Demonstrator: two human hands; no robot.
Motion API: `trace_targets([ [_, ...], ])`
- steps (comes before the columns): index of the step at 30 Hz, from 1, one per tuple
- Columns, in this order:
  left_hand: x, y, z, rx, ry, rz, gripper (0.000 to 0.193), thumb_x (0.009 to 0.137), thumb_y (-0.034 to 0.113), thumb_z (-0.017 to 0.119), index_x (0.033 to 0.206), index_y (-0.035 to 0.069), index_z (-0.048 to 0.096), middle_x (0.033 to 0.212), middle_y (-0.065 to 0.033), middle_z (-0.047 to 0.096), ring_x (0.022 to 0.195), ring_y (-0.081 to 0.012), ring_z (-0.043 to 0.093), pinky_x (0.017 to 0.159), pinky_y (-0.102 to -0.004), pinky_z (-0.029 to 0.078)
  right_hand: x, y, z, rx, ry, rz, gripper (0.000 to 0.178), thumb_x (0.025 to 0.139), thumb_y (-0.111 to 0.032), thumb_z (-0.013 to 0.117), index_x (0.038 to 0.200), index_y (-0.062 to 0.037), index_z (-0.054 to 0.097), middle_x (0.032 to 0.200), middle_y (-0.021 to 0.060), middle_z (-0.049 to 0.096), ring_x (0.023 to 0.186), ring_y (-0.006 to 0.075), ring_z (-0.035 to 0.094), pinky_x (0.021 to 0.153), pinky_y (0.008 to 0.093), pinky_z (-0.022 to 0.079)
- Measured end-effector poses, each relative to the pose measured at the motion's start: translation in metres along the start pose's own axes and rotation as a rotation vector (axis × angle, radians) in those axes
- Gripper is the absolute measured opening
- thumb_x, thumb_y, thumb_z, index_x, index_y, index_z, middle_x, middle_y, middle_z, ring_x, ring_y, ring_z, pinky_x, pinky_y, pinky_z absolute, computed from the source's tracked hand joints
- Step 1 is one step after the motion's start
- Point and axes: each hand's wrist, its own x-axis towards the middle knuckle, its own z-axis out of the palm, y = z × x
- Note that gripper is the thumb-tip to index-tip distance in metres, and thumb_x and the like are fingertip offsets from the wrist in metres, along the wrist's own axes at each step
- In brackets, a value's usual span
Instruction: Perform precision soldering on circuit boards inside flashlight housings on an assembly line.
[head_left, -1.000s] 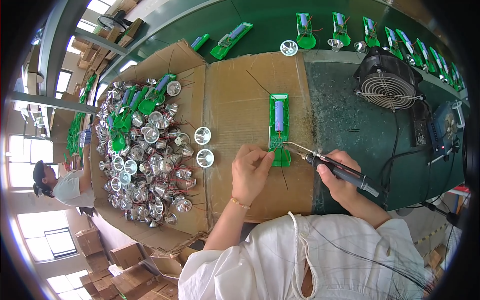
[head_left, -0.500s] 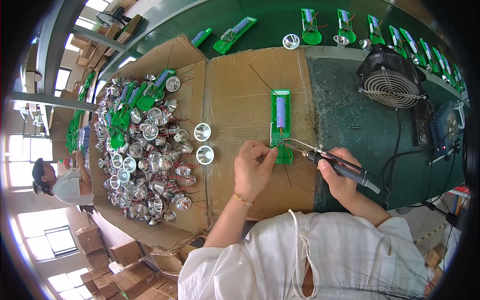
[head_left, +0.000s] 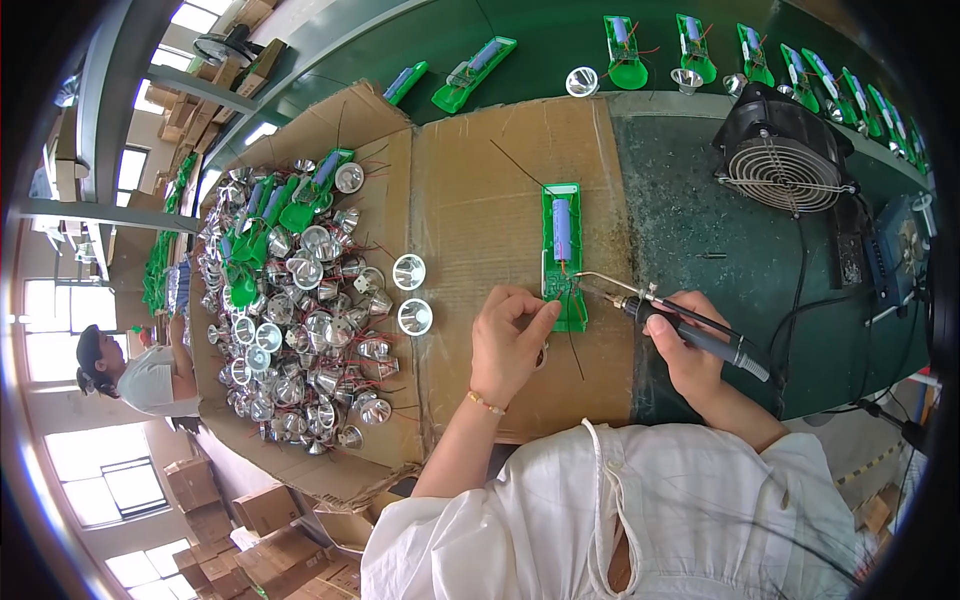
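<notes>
Soldering iron [head_left: 708, 344] shifted right; bare cardboard [head_left: 480, 220] beside green casing [head_left: 575, 240].

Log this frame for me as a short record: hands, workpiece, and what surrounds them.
Left hand: fingertips pinched at the green casing's near end; exact grip unclear
Right hand: holding a soldering iron, tip toward the casing; contact unclear
Workpiece: green casing with blue cell, on brown cardboard
Left: cardboard box of silver reflectors and green units; two reflectors beside the pile
Right: black fan
Far side: row of green units
Background: another person
</notes>
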Motion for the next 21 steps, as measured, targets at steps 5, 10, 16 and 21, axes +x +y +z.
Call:
trace_targets([
  [5, 0.004, 0.006, -0.002, 0.014, 0.020, -0.047, 0.020, 0.080, 0.017, 0.067, 0.075, -0.002, 0.063, 0.079, -0.0086, 0.057, 0.064, -0.0159, 0.056, 0.058, -0.0281, 0.045, 0.004, -0.002, 0.009, 0.008, 0.008, -0.098, 0.015, 0.080, -0.011, 0.067, 0.083, 0.0000, 0.057, 0.062, 0.0016, 0.057, 0.052, 0.0049, 0.050, 0.048, 0.0210, 0.040],
  [10, 0.009, 0.006, -0.003, 0.081, 0.002, -0.077, 0.023, 0.080, 0.019, 0.067, 0.073, -0.002, 0.063, 0.075, -0.0086, 0.057, 0.060, -0.0160, 0.056, 0.056, -0.0284, 0.044, 0.006, -0.002, 0.016, 0.071, 0.019, -0.019, 0.014, 0.080, -0.010, 0.067, 0.082, -0.0002, 0.057, 0.062, 0.0010, 0.057, 0.053, 0.0041, 0.049, 0.048, 0.0204, 0.040],
  [16, 0.009, 0.007, -0.002, 0.046, -0.021, -0.131, 0.022, 0.080, 0.018, 0.066, 0.072, -0.002, 0.063, 0.074, -0.0086, 0.057, 0.059, -0.0155, 0.056, 0.056, -0.0285, 0.044, 0.006, 0.001, 0.016, 0.149, 0.005, 0.060, 0.014, 0.081, -0.009, 0.065, 0.084, 0.0004, 0.056, 0.065, 0.0026, 0.059, 0.055, 0.0053, 0.053, 0.049, 0.0201, 0.042],
  [21, 0.009, 0.010, -0.004, 0.033, -0.022, -0.155, 0.021, 0.080, 0.017, 0.066, 0.072, -0.002, 0.063, 0.073, -0.0085, 0.057, 0.058, -0.0153, 0.056, 0.055, -0.0283, 0.044, 0.001, 0.001, 0.016, 0.239, 0.053, 0.184, 0.015, 0.083, -0.011, 0.063, 0.088, 0.0008, 0.055, 0.070, 0.0062, 0.061, 0.060, 0.0077, 0.056, 0.054, 0.0202, 0.044],
])
